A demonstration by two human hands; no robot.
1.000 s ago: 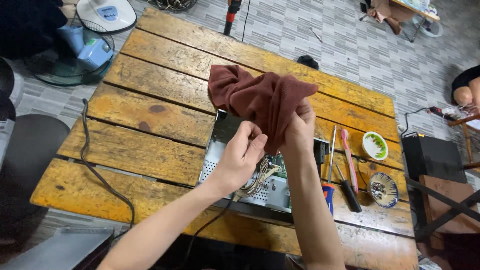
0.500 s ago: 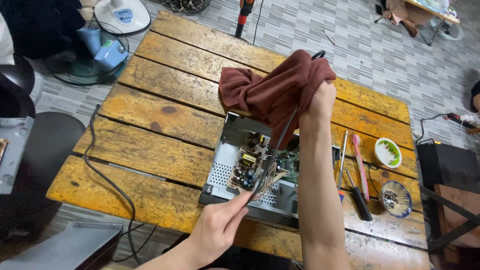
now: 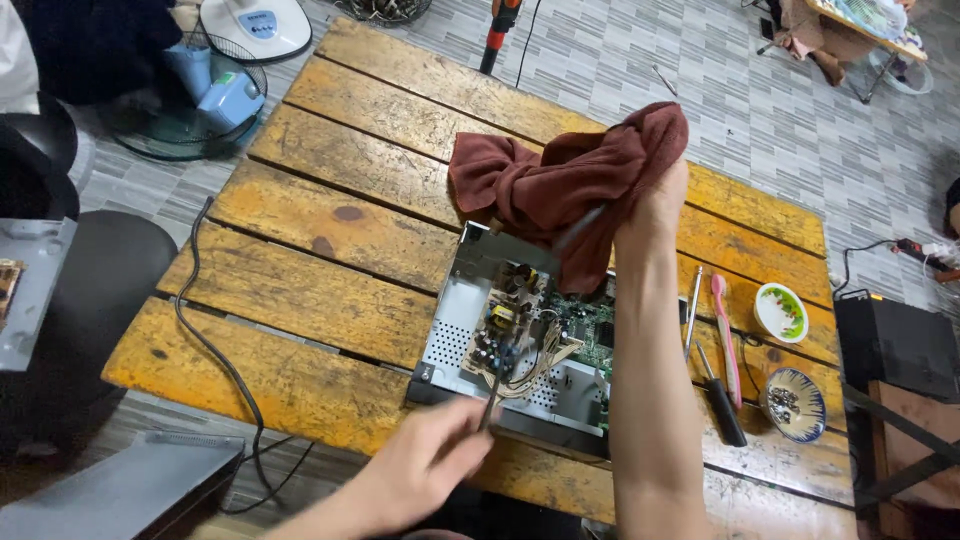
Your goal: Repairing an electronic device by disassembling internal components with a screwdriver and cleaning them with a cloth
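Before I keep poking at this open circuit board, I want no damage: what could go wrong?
The thin tool in the left hand sits among loose wires and could snag them. The maroon cloth held up by the right hand hangs over the circuit board and may catch on parts.

No packages, signs or screens in view. Only label-type items: small yellow sticker (image 3: 500, 316) on a component of the brown power board (image 3: 503, 330) inside the open metal chassis (image 3: 455, 330), left of the green circuit board (image 3: 592, 335); too small to make out detail. Second one: blue badge (image 3: 258, 20) on the centre of the white fan housing (image 3: 255, 25) on the floor, top left beyond the wooden table (image 3: 330, 260). Black box (image 3: 895, 345) at right edge beside the table shows no visible label face. Nothing else qualifies.
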